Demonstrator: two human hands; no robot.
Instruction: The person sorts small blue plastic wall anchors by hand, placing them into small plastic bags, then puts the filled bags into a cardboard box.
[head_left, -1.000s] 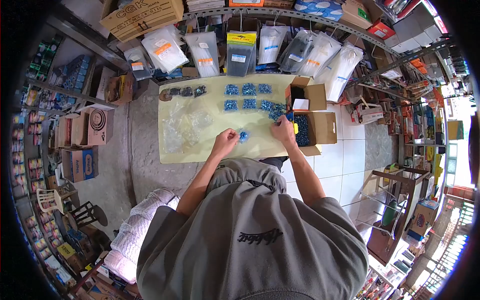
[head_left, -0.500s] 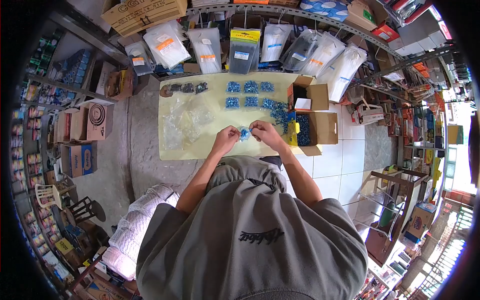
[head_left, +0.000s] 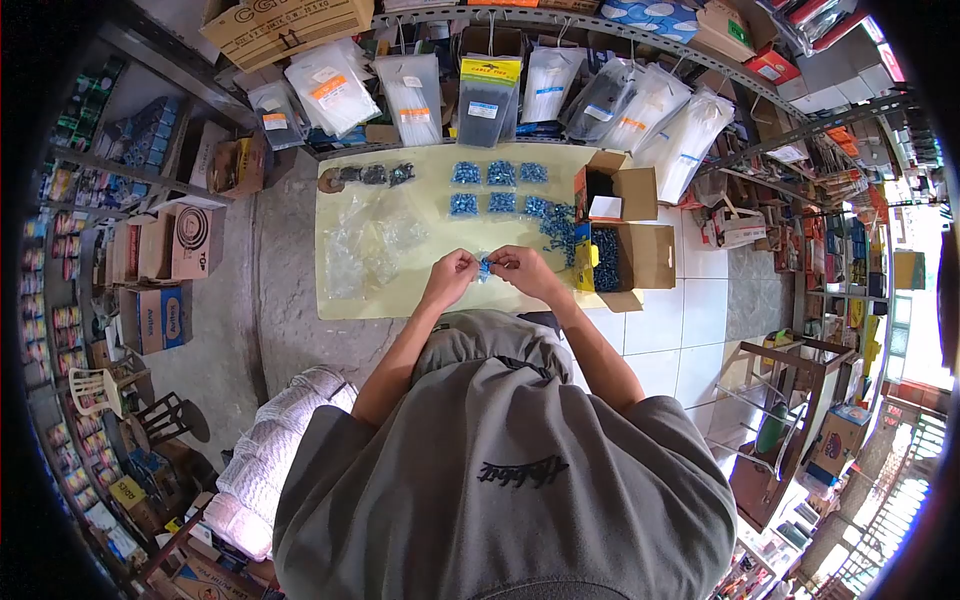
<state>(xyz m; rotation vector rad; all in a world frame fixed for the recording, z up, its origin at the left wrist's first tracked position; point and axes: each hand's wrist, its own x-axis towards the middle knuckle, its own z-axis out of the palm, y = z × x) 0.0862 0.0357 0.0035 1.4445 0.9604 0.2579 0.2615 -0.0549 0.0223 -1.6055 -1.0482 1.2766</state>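
Observation:
Between my two hands is a small clear plastic bag of blue pieces (head_left: 484,270), mostly covered by my fingers. My left hand (head_left: 456,272) pinches its left side, and my right hand (head_left: 522,272) grips the top right, the fingertips nearly meeting. Beyond them on the pale yellow table (head_left: 440,205) lie several filled bags of blue pieces (head_left: 500,174) in two rows. Right of these spreads a loose pile of blue pieces (head_left: 560,228), too small to name, beside an open box of blue pieces (head_left: 606,260). Clear empty plastic bags (head_left: 370,245) lie on the left.
Several small bags of dark pieces (head_left: 374,175) sit at the table's back left. Another open carton (head_left: 604,190) stands at the back right. Packs of cable ties (head_left: 488,105) hang from the shelf above the far edge. A wrapped white bundle (head_left: 280,450) lies on the floor at left.
My right hand has moved left toward my left hand, so the fingertips are closer together over the small bag. The bag is now more hidden.

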